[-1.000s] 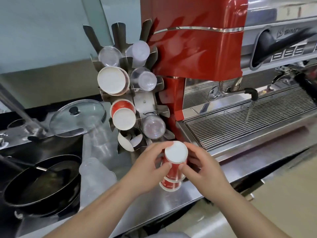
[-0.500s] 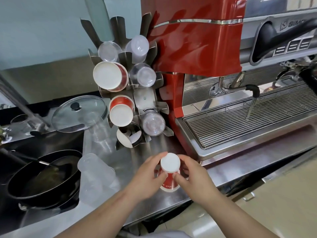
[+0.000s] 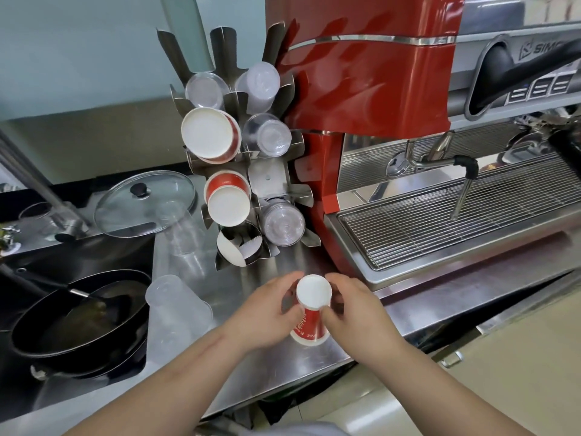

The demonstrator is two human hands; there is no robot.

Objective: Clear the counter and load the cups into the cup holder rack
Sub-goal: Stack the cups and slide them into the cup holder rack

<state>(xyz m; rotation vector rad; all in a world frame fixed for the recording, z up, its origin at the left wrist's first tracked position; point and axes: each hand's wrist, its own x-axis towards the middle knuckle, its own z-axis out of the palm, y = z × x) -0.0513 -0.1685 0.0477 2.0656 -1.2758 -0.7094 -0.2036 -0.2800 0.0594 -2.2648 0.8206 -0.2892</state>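
Note:
A stack of small red paper cups (image 3: 309, 322) stands upside down on the steel counter (image 3: 283, 376), white base up. My left hand (image 3: 267, 313) and my right hand (image 3: 355, 313) grip it from either side. Behind it stands the metal cup holder rack (image 3: 267, 180), with red paper cups (image 3: 226, 199), a wider paper cup stack (image 3: 210, 135) and clear plastic cups (image 3: 267, 135) lying in its slots. One middle-right slot is empty. Two stacks of clear plastic cups (image 3: 176, 313) stand on the counter to the left.
A red espresso machine (image 3: 371, 73) with a steam wand (image 3: 465, 184) and drip grate fills the right. A glass pot lid (image 3: 146, 202) leans behind the sink, where a black pan (image 3: 78, 316) sits. The counter edge runs just below my hands.
The red cup stack came down from in front of the rack's base to rest on the counter near its front edge. Both hands stayed on it.

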